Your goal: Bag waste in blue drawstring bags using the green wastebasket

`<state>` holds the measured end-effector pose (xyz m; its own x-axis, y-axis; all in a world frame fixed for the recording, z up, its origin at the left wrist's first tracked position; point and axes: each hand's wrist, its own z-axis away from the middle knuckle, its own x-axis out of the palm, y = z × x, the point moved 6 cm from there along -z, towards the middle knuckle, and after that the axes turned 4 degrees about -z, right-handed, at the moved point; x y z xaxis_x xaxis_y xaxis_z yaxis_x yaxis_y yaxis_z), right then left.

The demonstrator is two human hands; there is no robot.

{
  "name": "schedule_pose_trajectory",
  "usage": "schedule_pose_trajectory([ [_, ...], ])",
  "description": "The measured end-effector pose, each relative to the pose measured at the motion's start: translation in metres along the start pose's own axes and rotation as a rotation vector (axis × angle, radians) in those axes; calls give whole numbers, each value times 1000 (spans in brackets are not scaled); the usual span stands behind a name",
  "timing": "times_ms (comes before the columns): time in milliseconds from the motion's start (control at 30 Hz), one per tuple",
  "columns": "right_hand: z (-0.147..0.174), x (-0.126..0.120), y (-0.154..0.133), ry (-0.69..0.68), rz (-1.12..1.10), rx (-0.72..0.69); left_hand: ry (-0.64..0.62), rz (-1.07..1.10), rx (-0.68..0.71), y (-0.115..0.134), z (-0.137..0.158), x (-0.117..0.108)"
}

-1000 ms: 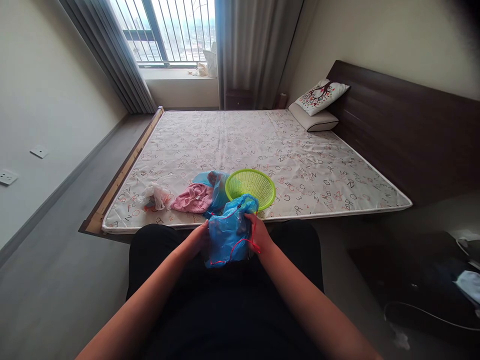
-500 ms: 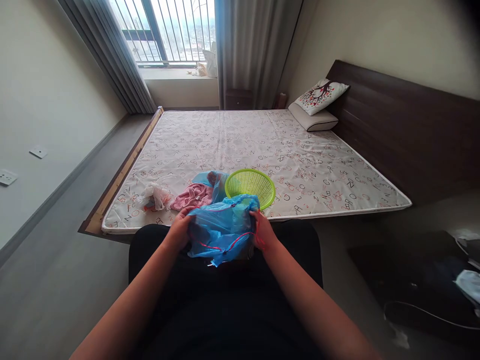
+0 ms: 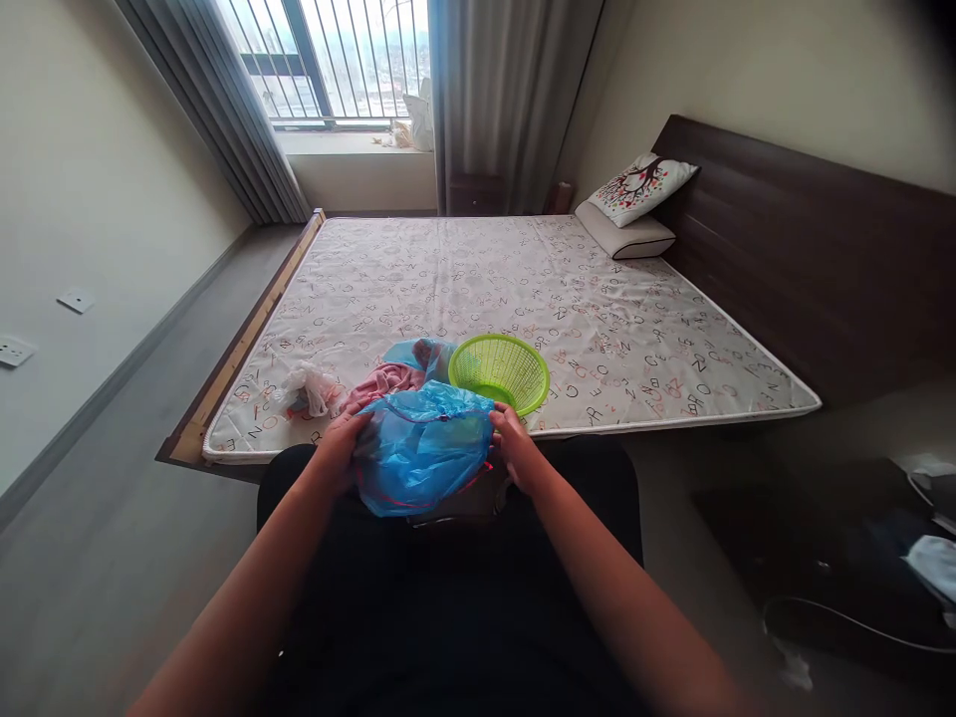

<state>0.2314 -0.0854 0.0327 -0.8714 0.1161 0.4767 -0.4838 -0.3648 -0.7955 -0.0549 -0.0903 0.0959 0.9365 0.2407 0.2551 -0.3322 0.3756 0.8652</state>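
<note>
A blue translucent drawstring plastic bag (image 3: 425, 453) with red cords is spread between my hands above my lap. My left hand (image 3: 342, 443) grips its left side, and my right hand (image 3: 514, 443) holds its upper right edge; both are closed on the plastic. Something dark, partly hidden, lies beneath the bag on my lap. Just beyond it stands a lime-green plastic basket (image 3: 527, 373). To the basket's left are a pink towel (image 3: 384, 383) and another blue bag (image 3: 403, 353) with a brown item. A crumpled clear plastic bag (image 3: 318, 388) lies further left.
The letter-patterned mattress (image 3: 448, 279) stretches ahead, with a wooden frame edge (image 3: 246, 334) on its left. Pillows (image 3: 634, 199) rest by the dark headboard (image 3: 784, 219). A dark low surface (image 3: 807, 558) with a cable is at my right.
My left hand and the bag have shifted a little left. The bag's opening has turned, its lower edge looks rounder, and the dark thing beneath shows more. My right hand has moved slightly left.
</note>
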Motion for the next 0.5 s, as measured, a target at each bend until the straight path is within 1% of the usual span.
schedule_pose_trajectory([
  [133,4,2,-8,29,208,-179,-169,2,-61,-11,7,16],
  [200,4,1,-12,40,315,-234,-215,-2,-99,-15,8,19],
  [267,2,-6,-13,79,384,-260,-203,-20,-124,-18,8,16],
  [333,-2,-16,-12,133,363,-248,-153,-40,-145,-17,6,11],
  [433,-8,-31,-12,197,198,-213,-73,-53,-170,-13,4,2],
  [500,-11,-38,-15,230,106,-207,-44,-52,-168,-9,3,-3],
])
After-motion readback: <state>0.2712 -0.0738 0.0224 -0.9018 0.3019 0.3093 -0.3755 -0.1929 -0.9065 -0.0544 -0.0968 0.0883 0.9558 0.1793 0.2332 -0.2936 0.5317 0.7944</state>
